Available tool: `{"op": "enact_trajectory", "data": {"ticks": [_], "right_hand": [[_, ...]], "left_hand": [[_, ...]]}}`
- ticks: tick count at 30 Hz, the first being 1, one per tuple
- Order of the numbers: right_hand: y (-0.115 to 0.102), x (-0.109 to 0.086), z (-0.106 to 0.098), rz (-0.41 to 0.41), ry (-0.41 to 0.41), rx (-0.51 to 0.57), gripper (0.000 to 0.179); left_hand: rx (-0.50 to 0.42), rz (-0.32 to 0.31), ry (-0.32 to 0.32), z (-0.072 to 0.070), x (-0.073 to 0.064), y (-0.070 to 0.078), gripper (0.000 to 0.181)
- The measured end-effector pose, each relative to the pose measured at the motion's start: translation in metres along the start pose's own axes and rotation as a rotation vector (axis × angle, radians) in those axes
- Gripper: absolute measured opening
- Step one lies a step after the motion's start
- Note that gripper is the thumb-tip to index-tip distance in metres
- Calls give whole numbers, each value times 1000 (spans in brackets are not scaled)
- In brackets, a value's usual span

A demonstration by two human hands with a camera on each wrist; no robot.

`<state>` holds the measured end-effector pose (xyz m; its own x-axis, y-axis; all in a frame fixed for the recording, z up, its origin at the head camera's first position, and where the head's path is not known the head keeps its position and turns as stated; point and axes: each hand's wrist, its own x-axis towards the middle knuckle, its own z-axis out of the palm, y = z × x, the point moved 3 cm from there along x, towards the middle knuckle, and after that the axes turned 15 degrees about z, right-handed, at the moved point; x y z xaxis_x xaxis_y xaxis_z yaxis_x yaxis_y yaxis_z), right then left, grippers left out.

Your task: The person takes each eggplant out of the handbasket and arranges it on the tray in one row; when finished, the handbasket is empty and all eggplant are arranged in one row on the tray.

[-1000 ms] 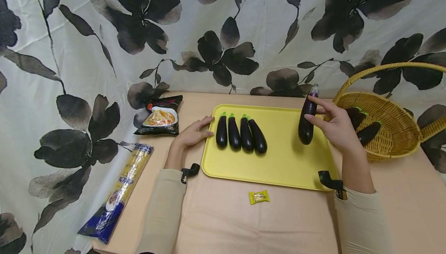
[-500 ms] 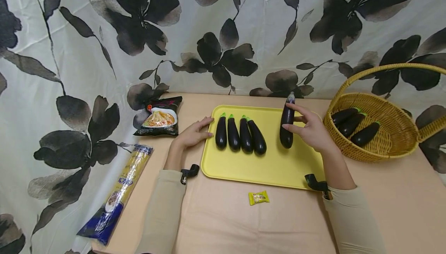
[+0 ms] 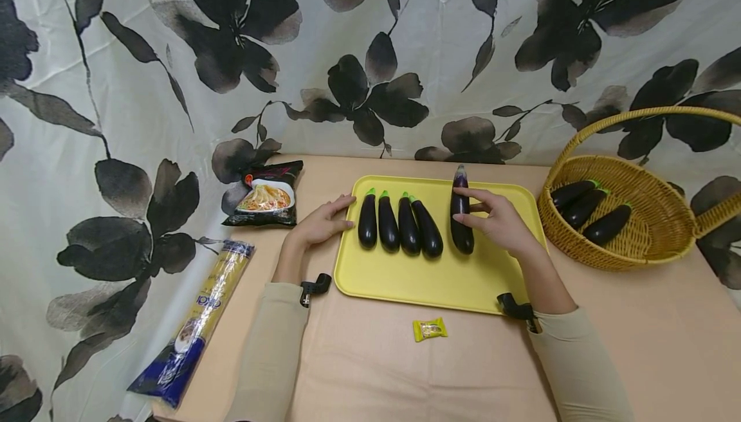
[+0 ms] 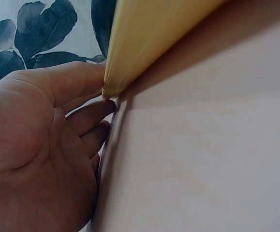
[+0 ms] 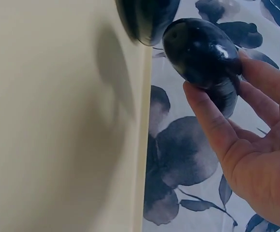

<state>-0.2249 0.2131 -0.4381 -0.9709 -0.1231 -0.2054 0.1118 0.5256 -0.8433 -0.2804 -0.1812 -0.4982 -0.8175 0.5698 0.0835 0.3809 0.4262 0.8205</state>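
Observation:
My right hand [image 3: 494, 217] pinches an eggplant [image 3: 462, 213] between thumb and fingertips, above the right half of the yellow tray [image 3: 405, 280]. In the right wrist view the held eggplant [image 5: 198, 53] points its rounded end toward the camera, and its shadow falls on the tray. Several eggplants [image 3: 389, 222] with green tips lie side by side on the tray's left half. My left hand [image 3: 318, 222] rests at the tray's left rim, fingers extended; in the left wrist view its thumb [image 4: 77, 79] touches the tray's edge.
Right of the tray stands a wicker basket [image 3: 666, 222] with a tall handle and three eggplants [image 3: 606, 224] inside. A black noodle packet [image 3: 266, 193] and a long blue-gold pasta packet [image 3: 193, 325] lie left. A small yellow wrapped packet [image 3: 430, 329] sits before the tray.
My right hand has carried the eggplant leftward from near the basket toward the row on the tray, and slightly lower in view. The left hand has stayed at the rim.

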Motion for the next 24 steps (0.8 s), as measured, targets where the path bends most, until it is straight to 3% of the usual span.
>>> {"op": "enact_trajectory", "data": {"ticks": [14, 24], "right_hand": [[3, 4, 16, 8, -78, -40, 55], [18, 14, 23, 20, -154, -46, 53]], "left_hand": [[-9, -8, 7, -1, -1, 0, 67], [5, 3, -2, 0, -1, -1, 67]]}}
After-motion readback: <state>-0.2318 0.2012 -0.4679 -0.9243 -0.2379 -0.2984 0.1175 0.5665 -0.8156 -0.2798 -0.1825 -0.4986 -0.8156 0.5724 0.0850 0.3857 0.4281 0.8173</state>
